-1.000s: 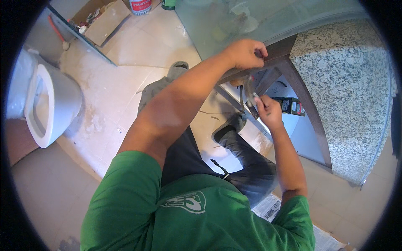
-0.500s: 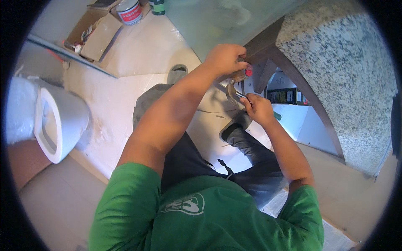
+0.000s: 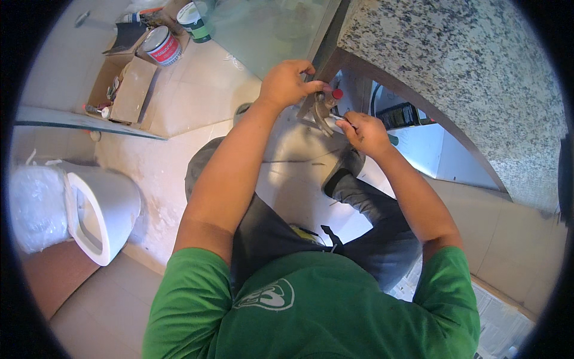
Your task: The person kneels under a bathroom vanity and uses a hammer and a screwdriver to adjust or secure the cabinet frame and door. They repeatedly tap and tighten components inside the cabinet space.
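Observation:
My right hand (image 3: 366, 134) is closed round the handle of a claw hammer (image 3: 323, 115), its curved claw pointing down. Beside the hammer's head a round red end (image 3: 337, 94) shows; I cannot tell whether it belongs to the hammer. Just above, my left hand (image 3: 287, 84) has its thumb and curled index finger at the brown wooden frame (image 3: 335, 63) under a granite slab. Whatever lies between those fingers is hidden or too small to name.
The speckled granite slab (image 3: 454, 78) curves along the right, with a dark container (image 3: 399, 116) beneath it. At left stands a white toilet (image 3: 104, 209). An open cardboard box (image 3: 134, 90), a red-labelled can (image 3: 162, 46) and a green-and-white tub (image 3: 194, 24) sit beyond a glass panel edge (image 3: 89, 124).
My view has shifted, so the slab and toilet sit differently in it. The hammer's head has come nearer the frame, just under my left thumb. Both hands keep their grips.

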Tool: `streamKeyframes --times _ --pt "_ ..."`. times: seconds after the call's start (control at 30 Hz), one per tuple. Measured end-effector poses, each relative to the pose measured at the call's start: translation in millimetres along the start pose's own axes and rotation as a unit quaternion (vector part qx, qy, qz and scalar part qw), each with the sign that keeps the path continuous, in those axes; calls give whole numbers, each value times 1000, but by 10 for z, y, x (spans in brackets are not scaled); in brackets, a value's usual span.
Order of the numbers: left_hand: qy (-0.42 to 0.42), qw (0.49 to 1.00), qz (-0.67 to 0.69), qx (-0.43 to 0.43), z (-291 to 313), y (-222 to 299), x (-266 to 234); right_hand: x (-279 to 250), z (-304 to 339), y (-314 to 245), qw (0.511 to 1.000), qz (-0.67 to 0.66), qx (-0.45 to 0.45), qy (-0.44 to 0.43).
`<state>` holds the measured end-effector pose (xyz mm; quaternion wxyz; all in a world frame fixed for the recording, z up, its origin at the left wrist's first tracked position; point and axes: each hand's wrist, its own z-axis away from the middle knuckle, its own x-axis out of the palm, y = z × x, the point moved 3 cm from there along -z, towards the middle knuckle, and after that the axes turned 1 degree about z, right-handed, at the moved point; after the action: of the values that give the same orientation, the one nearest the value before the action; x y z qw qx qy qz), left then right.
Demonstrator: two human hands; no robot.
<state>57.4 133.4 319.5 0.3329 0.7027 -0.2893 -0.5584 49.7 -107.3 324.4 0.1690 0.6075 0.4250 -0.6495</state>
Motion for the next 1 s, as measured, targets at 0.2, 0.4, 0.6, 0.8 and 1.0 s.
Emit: streamKeyframes --times 0.2,0.4,0.6,0.8,1.0 --pt "-15 1000 -16 -10 29 104 -42 199 218 -53 992 -23 86 -87" --pt "-12 1000 -28 9 31 96 -38 461 533 -265 976 -87 70 -188" --pt "3 999 -25 24 13 39 -35 642 814 -196 906 66 142 -393" --pt "-44 997 2 -56 16 100 -42 804 1031 -99 923 26 90 -372" --pt "-23 999 -24 -26 14 110 -31 792 670 -55 932 82 138 -325"
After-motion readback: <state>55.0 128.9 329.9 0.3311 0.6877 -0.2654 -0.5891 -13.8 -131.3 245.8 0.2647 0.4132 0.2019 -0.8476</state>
